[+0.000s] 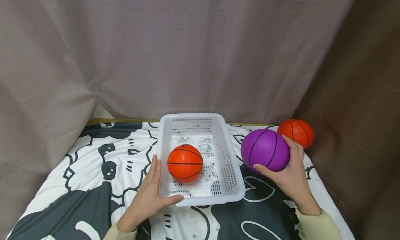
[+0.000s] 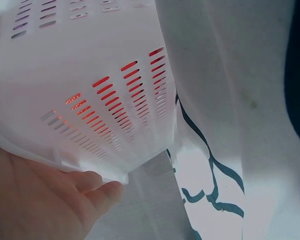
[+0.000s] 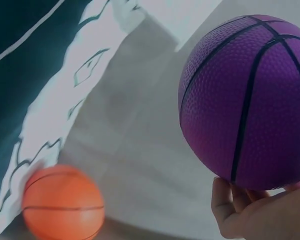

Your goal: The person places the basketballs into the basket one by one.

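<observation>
Purple ball (image 1: 265, 150) in my right hand (image 1: 292, 177). Right fingers clamped on it: thumb across its near lower side, the others round its right side. Dark seams run over the pebbled skin. Whether its underside touches the cloth, I cannot tell.

Left hand (image 1: 150, 195) at the near-left corner of a white plastic basket (image 1: 212, 200). Fingers there fairly straight, thumb spread apart from them and laid on the near rim; the others lie along the outside of the left wall. Basket upright, reaching from my left fingers across to a spot short of the purple ball. Walls and floor slotted.

One orange ball (image 1: 185, 163) inside the basket, just right of my left fingers, black seams showing. From my left wrist, its orange shows through the slots above the fingers.

Second orange ball (image 1: 301, 132) just beyond my right fingers, at the far right of the surface, partly behind the purple ball from my head view. Right wrist view shows a gap between the two.

Black-and-white patterned cloth (image 1: 81, 177) spreads over the surface under both hands. Grey-brown curtain (image 1: 187, 52) hangs past the far edge, well beyond my fingers. Pale yellow sleeves (image 1: 322, 226) at both wrists.
</observation>
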`<action>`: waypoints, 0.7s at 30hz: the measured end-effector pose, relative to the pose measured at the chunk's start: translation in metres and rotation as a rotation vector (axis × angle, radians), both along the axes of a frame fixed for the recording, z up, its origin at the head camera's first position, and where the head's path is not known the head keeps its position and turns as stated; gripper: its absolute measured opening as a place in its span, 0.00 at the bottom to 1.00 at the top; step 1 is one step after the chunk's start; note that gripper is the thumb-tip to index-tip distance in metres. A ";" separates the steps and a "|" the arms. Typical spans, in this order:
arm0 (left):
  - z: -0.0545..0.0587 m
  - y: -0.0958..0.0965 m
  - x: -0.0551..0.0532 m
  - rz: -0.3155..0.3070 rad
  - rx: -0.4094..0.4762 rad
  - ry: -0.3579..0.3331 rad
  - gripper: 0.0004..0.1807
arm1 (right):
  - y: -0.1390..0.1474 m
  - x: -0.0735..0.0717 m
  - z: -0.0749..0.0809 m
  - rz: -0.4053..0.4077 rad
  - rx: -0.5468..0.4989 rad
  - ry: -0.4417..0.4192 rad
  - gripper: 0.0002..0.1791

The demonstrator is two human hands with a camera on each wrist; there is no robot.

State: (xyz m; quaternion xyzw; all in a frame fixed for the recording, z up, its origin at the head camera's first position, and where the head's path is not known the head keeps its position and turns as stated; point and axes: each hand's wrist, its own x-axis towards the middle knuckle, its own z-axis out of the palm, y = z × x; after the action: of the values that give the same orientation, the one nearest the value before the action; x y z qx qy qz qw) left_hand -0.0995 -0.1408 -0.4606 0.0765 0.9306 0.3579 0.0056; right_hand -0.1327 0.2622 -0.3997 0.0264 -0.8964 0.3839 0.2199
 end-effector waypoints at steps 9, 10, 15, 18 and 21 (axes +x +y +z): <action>0.000 0.000 -0.001 -0.001 -0.010 -0.008 0.74 | -0.035 0.007 0.003 0.194 0.062 0.084 0.66; 0.000 0.000 -0.001 -0.002 -0.008 -0.007 0.73 | -0.038 0.009 0.003 0.208 0.071 0.091 0.67; 0.001 0.001 -0.001 -0.005 -0.005 0.003 0.73 | -0.053 0.013 0.003 0.269 0.104 0.100 0.68; 0.001 0.001 0.000 -0.006 -0.007 0.010 0.72 | -0.062 0.015 0.001 0.321 0.111 0.089 0.67; 0.001 0.001 0.000 -0.006 -0.011 0.016 0.72 | -0.069 0.017 -0.003 0.366 0.138 0.093 0.67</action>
State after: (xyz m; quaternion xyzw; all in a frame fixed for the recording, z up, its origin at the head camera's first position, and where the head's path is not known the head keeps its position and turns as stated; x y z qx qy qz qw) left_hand -0.0993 -0.1401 -0.4596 0.0821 0.9324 0.3521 -0.0004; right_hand -0.1156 0.1927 -0.4032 0.2215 -0.8898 0.3534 0.1852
